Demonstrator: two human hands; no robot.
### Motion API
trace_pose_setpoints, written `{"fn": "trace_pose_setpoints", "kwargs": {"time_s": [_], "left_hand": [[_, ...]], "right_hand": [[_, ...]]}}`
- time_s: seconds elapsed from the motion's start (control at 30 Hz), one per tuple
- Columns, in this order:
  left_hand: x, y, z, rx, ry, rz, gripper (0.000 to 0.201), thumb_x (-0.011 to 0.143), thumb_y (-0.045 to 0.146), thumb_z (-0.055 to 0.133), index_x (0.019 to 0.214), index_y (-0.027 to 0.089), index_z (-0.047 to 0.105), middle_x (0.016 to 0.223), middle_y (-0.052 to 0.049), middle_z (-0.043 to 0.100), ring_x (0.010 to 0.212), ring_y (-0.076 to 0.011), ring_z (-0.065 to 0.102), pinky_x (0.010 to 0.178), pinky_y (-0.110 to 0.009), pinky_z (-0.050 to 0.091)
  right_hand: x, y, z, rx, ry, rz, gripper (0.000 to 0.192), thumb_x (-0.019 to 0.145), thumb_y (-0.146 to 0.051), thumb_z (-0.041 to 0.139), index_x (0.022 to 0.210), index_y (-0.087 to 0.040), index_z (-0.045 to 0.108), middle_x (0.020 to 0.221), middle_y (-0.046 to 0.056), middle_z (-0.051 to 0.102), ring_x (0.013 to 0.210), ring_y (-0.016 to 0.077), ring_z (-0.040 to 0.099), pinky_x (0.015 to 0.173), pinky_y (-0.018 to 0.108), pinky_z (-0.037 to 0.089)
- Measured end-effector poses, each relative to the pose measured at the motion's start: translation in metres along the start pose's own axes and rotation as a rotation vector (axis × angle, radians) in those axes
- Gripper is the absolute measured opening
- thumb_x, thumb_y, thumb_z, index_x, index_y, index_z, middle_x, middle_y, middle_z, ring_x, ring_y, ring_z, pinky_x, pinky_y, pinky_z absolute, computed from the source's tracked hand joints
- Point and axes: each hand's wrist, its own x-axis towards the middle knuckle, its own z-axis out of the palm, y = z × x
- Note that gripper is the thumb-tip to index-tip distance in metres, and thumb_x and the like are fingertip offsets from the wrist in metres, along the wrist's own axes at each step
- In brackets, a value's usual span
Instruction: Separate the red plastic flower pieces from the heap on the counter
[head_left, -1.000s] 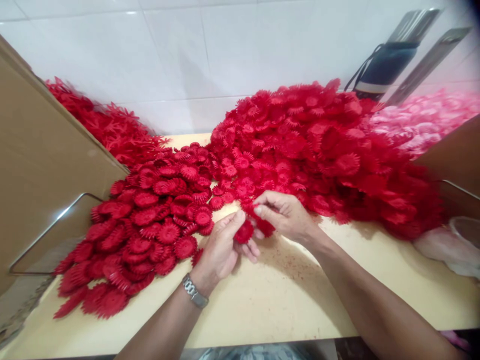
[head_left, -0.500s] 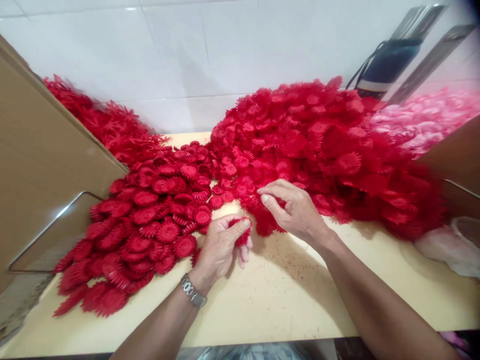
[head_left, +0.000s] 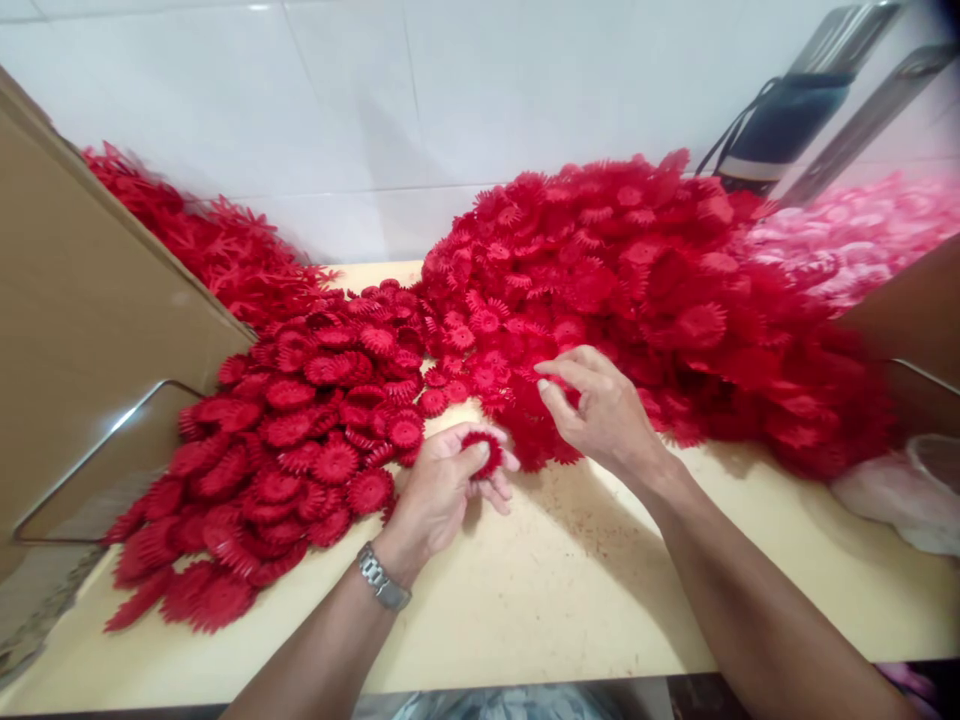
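Since a moment ago, the right hand [head_left: 604, 415] is reaching back, fingers pinching into the big loose heap of red plastic flower discs [head_left: 637, 290], while the left hand [head_left: 442, 485] is gripping one assembled red flower disc [head_left: 482, 452]; the stacked pile of finished red flowers [head_left: 300, 440] beside it is already sizeable, though far more remain loose.

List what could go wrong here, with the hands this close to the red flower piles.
1. The right hand digs into the tall heap; loose pieces may slide onto the table.
2. The left hand pinches one flower piece in its fingertips; it may slip.
3. The heap borders the pink pile; colours may mix.
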Motion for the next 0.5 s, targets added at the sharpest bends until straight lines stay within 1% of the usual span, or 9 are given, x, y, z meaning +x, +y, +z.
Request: {"fn": "trace_pose_setpoints", "kwargs": {"time_s": [0.07,0.17,0.23,0.27,0.33,0.4,0.5], "left_hand": [[0.000,-0.002,0.001,0.038,0.025,0.016,0.009,0.071,0.020,0.058,0.075,0.013,0.055,0.061,-0.003,0.063,0.037,-0.0096,0.053,0.033,-0.020,0.044],[0.000,-0.003,0.001,0.061,0.028,0.016,0.015,0.071,0.025,0.060,0.066,0.014,0.052,0.054,-0.001,0.060,0.032,-0.0085,0.049,0.028,-0.018,0.040],[0.000,-0.003,0.001,0.065,0.045,0.002,0.021,0.070,0.030,0.062,0.063,0.015,0.050,0.050,0.001,0.058,0.029,-0.0079,0.047,0.026,-0.017,0.037],[0.000,-0.003,0.000,0.072,0.058,-0.006,0.023,0.069,0.033,0.063,0.063,0.015,0.049,0.048,0.002,0.057,0.028,-0.0076,0.046,0.025,-0.016,0.034],[0.001,-0.003,0.000,0.098,0.096,-0.016,0.026,0.069,0.038,0.065,0.066,0.016,0.049,0.043,0.004,0.054,0.025,-0.0067,0.043,0.023,-0.014,0.029],[0.001,-0.005,0.000,0.131,0.125,-0.029,0.030,0.070,0.043,0.063,0.069,0.016,0.051,0.039,0.005,0.052,0.023,-0.0058,0.040,0.022,-0.012,0.024],[0.001,-0.006,-0.001,0.140,0.123,-0.058,0.038,0.074,0.053,0.055,0.067,0.016,0.051,0.038,0.004,0.050,0.022,-0.0054,0.039,0.022,-0.012,0.021]], "right_hand": [[0.000,0.000,-0.001,-0.023,0.020,-0.018,0.020,0.081,-0.021,0.049,0.091,-0.017,0.066,0.084,0.008,0.060,0.080,0.0194,0.056,0.074,0.033,0.045],[0.000,-0.007,-0.004,0.034,-0.016,0.007,0.019,0.084,-0.025,0.048,0.078,-0.017,0.065,0.074,0.005,0.058,0.073,0.0175,0.055,0.071,0.031,0.043],[-0.001,-0.015,-0.004,0.185,-0.108,0.039,0.024,0.085,-0.030,0.048,0.069,-0.017,0.062,0.067,0.003,0.055,0.066,0.0143,0.053,0.065,0.028,0.042],[-0.002,-0.019,-0.004,0.293,-0.177,0.061,0.025,0.084,-0.032,0.049,0.068,-0.017,0.060,0.066,0.001,0.054,0.063,0.0128,0.051,0.062,0.026,0.041],[-0.004,-0.026,0.000,0.519,-0.333,0.113,0.021,0.082,-0.035,0.054,0.072,-0.017,0.060,0.067,0.000,0.055,0.061,0.0104,0.050,0.057,0.023,0.040],[-0.007,-0.031,0.006,0.675,-0.455,0.172,0.019,0.079,-0.034,0.057,0.074,-0.016,0.059,0.067,-0.001,0.054,0.059,0.0089,0.049,0.053,0.021,0.038],[-0.010,-0.032,0.012,0.770,-0.523,0.225,0.020,0.079,-0.032,0.054,0.068,-0.015,0.054,0.058,-0.004,0.048,0.052,0.0071,0.042,0.048,0.020,0.034]]}}
